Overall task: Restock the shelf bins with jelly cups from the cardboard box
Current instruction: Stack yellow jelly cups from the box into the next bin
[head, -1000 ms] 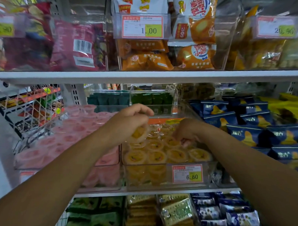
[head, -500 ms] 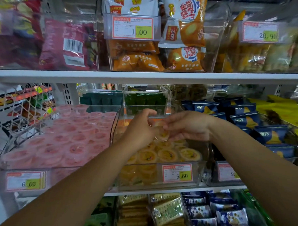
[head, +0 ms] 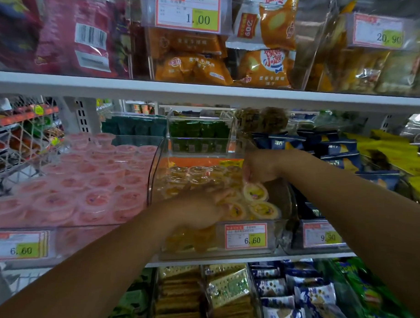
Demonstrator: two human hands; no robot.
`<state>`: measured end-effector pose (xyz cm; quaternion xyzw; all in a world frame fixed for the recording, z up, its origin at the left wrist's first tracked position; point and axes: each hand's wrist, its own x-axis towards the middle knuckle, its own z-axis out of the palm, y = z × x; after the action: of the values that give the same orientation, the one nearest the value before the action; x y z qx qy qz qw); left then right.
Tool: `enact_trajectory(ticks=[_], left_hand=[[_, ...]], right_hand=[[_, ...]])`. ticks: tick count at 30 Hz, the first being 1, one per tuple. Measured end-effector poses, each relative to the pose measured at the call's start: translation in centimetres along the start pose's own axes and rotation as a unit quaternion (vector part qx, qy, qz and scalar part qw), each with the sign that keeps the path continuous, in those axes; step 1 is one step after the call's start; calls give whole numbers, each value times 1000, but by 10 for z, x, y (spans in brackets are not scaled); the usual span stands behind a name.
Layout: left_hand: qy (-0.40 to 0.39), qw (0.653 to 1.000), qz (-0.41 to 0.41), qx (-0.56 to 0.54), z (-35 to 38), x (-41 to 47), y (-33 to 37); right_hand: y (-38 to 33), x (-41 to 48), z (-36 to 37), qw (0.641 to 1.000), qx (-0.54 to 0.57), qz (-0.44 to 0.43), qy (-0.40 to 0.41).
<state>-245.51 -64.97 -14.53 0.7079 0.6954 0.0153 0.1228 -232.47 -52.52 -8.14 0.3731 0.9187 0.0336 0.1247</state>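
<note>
1. Half a second ago the two hands met above the middle of the clear bin (head: 155,173), with a cup between them. Now they are apart.
2. The left hand (head: 197,212) has dropped to the front of the bin and lies low over the yellow jelly cups (head: 262,209) there. It is smeared by motion, so I cannot tell whether its fingers are flat or closed on anything.
3. The right hand (head: 260,169) has gone to the right rear of the bin. Its fingers curl downward and their tips pinch the rim of one jelly cup (head: 255,191), which sits at the top of the pile against the right wall.
4. That cup seems to be at the point of being set down, so this looks like the placing step of one more restock cycle.
5. The bin on the middle shelf (head: 224,259) already holds several layers of yellow cups, though its rear half sits lower than the front.
6. The neighbouring pink jelly cups (head: 84,190) fill their own bin to the left.
7. The cardboard box is out of view, so how many cups remain cannot be judged.
</note>
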Motion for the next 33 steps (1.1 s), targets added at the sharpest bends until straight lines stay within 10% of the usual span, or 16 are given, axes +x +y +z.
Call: enact_trajectory(ticks=[16,26,29,33], left_hand=[[36,999,4,-14,7,3,-5],[331,932,144,24,16,-76,0],[370,910,188,25,59,-129,-8],[230,960,159,-20,162,-185,-36]], right_hand=[[-10,-9,4,999,-43,11,21],[-56,-95,19,911,304,-64,270],[-84,-140,58,843,474,-107,230],[-138,-161,150,811,568,-131,56]])
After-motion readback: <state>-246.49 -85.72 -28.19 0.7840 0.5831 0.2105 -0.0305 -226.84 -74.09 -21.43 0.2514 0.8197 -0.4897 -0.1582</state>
